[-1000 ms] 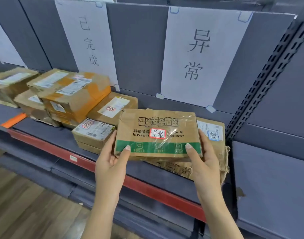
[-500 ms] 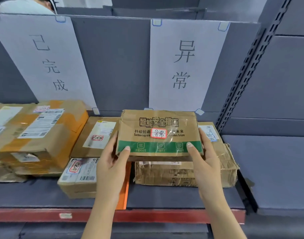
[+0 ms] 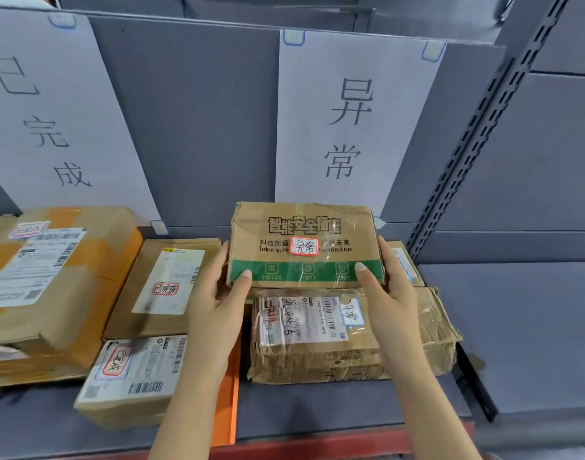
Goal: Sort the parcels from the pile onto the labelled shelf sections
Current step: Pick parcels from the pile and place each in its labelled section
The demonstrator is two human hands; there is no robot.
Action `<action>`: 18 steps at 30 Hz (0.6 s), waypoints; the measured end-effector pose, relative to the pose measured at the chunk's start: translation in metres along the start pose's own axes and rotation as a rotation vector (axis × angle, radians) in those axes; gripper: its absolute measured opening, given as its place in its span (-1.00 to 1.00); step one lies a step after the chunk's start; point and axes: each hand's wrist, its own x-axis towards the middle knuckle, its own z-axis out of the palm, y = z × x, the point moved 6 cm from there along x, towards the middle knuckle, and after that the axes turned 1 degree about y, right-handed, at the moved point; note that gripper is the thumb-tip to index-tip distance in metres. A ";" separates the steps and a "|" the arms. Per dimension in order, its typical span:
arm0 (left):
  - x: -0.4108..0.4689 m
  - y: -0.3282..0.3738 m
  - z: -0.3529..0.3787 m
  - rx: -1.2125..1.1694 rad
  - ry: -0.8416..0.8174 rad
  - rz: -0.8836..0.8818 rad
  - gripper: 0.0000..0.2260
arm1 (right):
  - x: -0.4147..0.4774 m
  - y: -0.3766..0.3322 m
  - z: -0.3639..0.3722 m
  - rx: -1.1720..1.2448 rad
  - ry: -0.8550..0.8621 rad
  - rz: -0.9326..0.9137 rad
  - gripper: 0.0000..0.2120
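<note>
A brown cardboard parcel (image 3: 304,244) with a green band and a red-framed handwritten sticker is held between both hands. My left hand (image 3: 218,300) grips its left end, thumb on the green band. My right hand (image 3: 389,293) grips its right end the same way. The parcel sits above a crumpled brown parcel (image 3: 351,333) that lies on the shelf under the right paper label (image 3: 351,127). Whether the two parcels touch is hard to tell.
An orange divider (image 3: 229,393) splits the grey shelf (image 3: 317,410). Left of it, under the left paper label (image 3: 52,127), lie three parcels: a large orange-taped one (image 3: 52,287), a flat one (image 3: 161,287) and a small one (image 3: 131,376). A perforated upright (image 3: 467,154) bounds the right.
The held parcel has moved deeper into the right section, over the crumpled parcel. The view has closed in on the shelf. Both hands keep their hold.
</note>
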 end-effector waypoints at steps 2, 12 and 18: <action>0.008 -0.003 0.006 0.013 0.006 -0.008 -0.56 | 0.010 0.005 0.000 -0.024 -0.003 0.008 -0.50; 0.038 -0.018 0.028 0.077 -0.009 -0.066 -0.54 | 0.047 0.024 0.005 -0.088 -0.034 0.065 -0.50; 0.041 -0.032 0.032 0.102 -0.009 -0.096 -0.54 | 0.056 0.039 0.010 -0.114 -0.055 0.113 -0.50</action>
